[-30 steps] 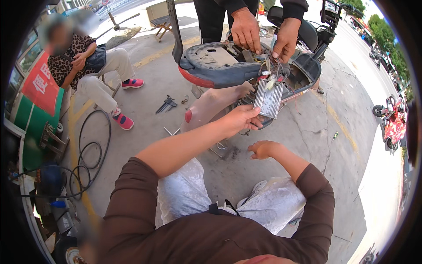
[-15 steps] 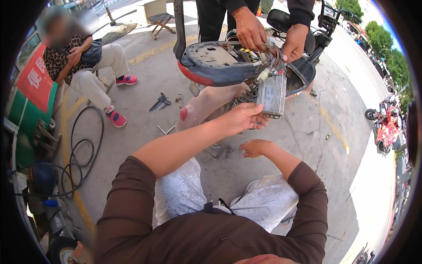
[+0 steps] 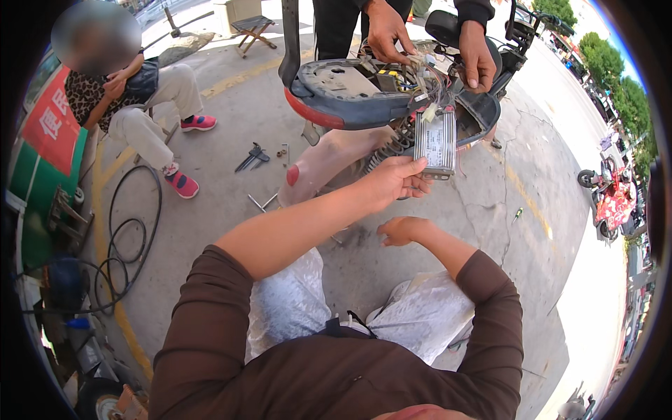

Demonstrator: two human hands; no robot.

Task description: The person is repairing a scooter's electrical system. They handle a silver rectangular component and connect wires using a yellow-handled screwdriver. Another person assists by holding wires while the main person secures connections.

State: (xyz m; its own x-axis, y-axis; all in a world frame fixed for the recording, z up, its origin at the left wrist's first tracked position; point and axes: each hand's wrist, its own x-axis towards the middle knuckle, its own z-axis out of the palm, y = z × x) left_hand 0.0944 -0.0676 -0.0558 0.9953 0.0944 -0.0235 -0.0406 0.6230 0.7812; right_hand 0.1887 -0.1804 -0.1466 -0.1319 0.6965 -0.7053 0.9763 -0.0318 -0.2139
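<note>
My left hand (image 3: 395, 180) reaches forward and grips the lower end of a ribbed silver controller box (image 3: 435, 143). The box hangs by a bundle of wires (image 3: 420, 73) from the open rear of a scooter body (image 3: 336, 91) with a red tail edge. My right hand (image 3: 400, 229) hovers lower, over the concrete, palm down with fingers curled; what is under them is hidden. Another person stands behind the scooter with both hands, one (image 3: 383, 31) and the other (image 3: 477, 59), in the wiring.
Pliers (image 3: 252, 155) and a small metal tool (image 3: 263, 203) lie on the concrete to the left. A green-handled screwdriver (image 3: 516, 213) lies to the right. A seated person (image 3: 140, 105) and a coiled black hose (image 3: 129, 238) are at left. A red scooter (image 3: 612, 199) is parked at far right.
My left hand stays on the silver box, which has tipped more upright. My right hand holds its low position. The standing person's hands have shifted slightly in the wiring.
</note>
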